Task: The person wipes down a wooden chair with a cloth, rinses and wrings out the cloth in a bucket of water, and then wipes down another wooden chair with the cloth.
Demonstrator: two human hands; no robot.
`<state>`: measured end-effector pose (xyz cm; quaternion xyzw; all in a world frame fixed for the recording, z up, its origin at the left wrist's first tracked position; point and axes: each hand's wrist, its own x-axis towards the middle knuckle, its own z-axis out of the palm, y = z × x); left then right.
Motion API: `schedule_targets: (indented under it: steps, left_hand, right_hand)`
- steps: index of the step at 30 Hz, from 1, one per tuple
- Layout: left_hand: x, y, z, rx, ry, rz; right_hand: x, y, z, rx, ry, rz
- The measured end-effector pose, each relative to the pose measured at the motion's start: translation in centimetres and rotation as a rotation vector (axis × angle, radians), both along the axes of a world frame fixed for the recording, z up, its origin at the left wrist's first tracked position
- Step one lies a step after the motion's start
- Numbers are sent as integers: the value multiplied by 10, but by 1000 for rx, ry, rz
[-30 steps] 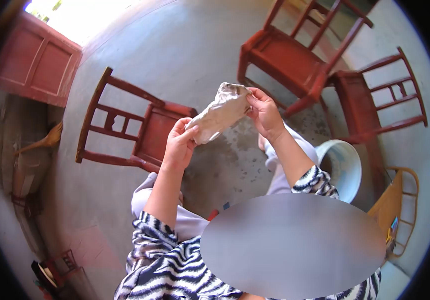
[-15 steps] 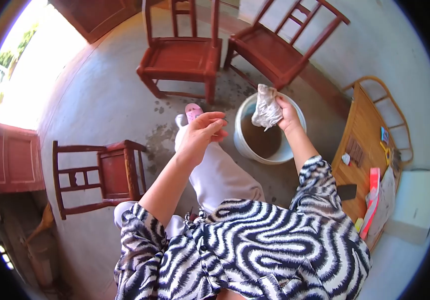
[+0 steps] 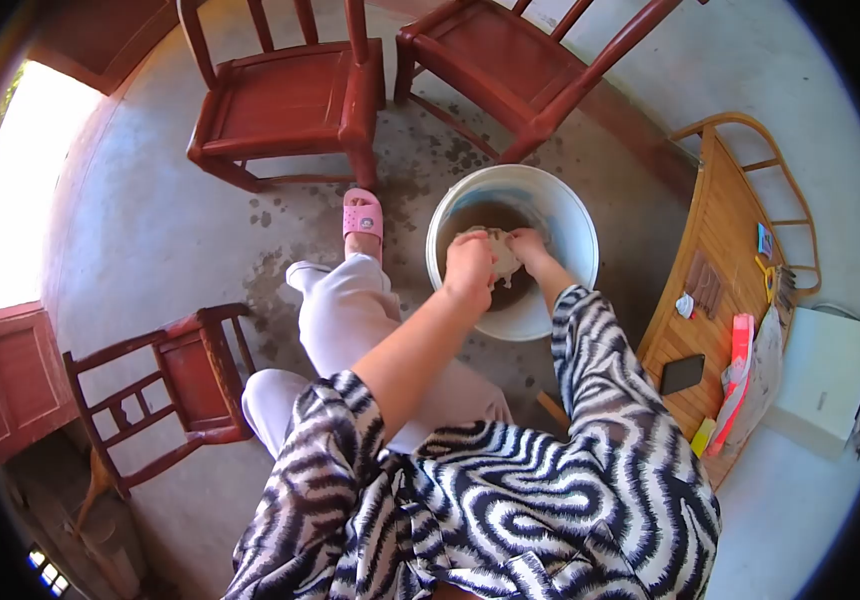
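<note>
A wet, off-white cloth (image 3: 502, 258) is bunched up between my two hands, inside the mouth of a white bucket (image 3: 578, 225). Murky brown water (image 3: 485, 213) lies in the bucket beneath it. My left hand (image 3: 470, 265) is closed round the cloth's left side, with the back of the hand toward me. On the other side my right hand (image 3: 527, 248) grips the cloth, its fingers partly hidden by the folds. Whether the cloth's lower end touches the water I cannot tell.
Two red wooden chairs (image 3: 285, 100) stand beyond the bucket, and a smaller chair (image 3: 190, 375) is at the left. My foot wears a pink slipper (image 3: 363, 212) beside wet floor spots. A wooden bench (image 3: 685, 300) at the right bears a black phone (image 3: 683, 373) and small items.
My left hand has moved right and down to the cloth and taken hold of it. The right hand has lowered the cloth into the bucket's mouth. The view has shifted.
</note>
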<state>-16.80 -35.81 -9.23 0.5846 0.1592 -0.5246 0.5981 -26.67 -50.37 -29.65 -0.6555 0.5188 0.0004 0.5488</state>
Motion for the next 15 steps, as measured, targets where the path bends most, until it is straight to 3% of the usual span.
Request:
schedule_targets:
  steps: [1,3,5,6,8,9,11,12,13,15]
  left_hand:
    - [-2,-6,-9,-2,4,-2]
    - [-12,-9,-24,75,44,-20]
    - [-29,-4,-34,128,86,-38]
    - [-34,-6,-48,155,22,-50]
    - [-30,-8,-44,199,-18,-76]
    - [-32,-8,-55,205,-19,-73]
    - [-39,-10,-81,269,-59,-76]
    - [-38,-8,-57,268,-16,-80]
    - [-38,-7,-64,274,-12,-80]
    - [-38,-9,-77,323,-50,-68]
  right_hand:
    - [-3,-8,-24,-317,120,156]
    - [-6,-6,-54,-361,205,117]
    - [-26,18,-87,-655,311,340]
    - [-25,31,-75,-652,317,347]
    - [-10,54,-22,-395,133,609]
    - [-6,54,-9,-390,130,612]
    - [-7,49,2,-404,373,489]
    - [-12,42,-5,-358,470,289]
    - [-15,38,-28,-353,472,291]
    - [-20,33,-56,-370,212,163]
